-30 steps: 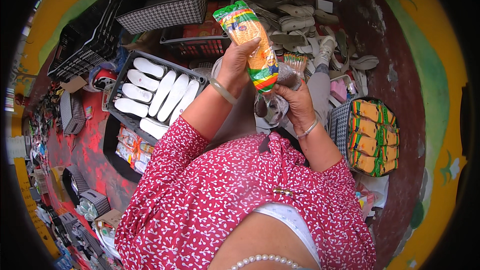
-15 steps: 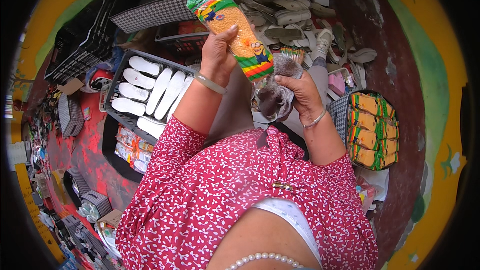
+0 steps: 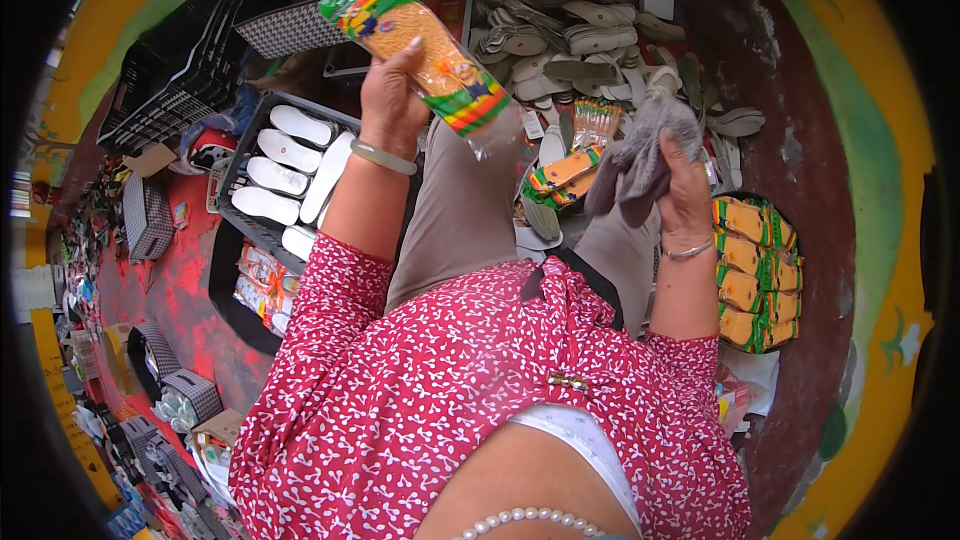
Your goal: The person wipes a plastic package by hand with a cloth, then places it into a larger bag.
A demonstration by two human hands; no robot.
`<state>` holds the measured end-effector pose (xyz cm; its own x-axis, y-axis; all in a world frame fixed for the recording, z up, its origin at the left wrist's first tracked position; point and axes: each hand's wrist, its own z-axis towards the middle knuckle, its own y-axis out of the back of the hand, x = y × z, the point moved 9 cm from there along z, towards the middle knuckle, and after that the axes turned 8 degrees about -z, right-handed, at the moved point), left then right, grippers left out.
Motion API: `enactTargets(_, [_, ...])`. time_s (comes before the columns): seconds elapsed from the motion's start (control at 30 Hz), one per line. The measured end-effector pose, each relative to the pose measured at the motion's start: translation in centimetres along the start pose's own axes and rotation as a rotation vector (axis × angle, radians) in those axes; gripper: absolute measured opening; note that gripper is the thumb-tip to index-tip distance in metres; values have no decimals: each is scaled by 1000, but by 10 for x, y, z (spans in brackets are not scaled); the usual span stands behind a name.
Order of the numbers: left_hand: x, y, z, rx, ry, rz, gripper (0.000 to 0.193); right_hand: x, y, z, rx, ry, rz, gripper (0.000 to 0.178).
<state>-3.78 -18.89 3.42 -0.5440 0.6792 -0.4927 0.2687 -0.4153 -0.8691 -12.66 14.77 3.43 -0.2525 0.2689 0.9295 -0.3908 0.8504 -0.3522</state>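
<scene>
left hand (image 3: 388,110) gripping orange packet (image 3: 425,45), long axis slanting down toward right hand (image 3: 685,185) | right hand fisted on grey cloth (image 3: 635,155), nearer insole pile (image 3: 590,40)

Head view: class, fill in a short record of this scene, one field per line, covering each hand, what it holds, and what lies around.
left hand: raised, gripping a long packet of orange insoles in a green and striped wrapper
right hand: holding a grey cloth
crate: black, at the person's left, with white insoles laid in rows
stack: orange packets piled at the right
heap: loose grey insoles ahead
floor: red
</scene>
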Motion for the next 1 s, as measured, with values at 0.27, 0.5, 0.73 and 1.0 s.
enactTargets(0.27, [83, -56, -48, 158, 351, -76, 32, 50, -104, -11, 387, 353, -361, 40])
enactTargets(0.5, [96, -59, -55, 39, 419, -235, 37, -4, -156, -22, 377, 976, -1292, 56])
enactTargets(0.73, [87, -41, -48, -182, 411, -236, 44, -27, -145, -62, 420, 1004, -1379, 52])
enactTargets(1.0, [54, -12, -18, -100, 281, -256, 37, -56, -11, -20, -38, 86, -289, 29])
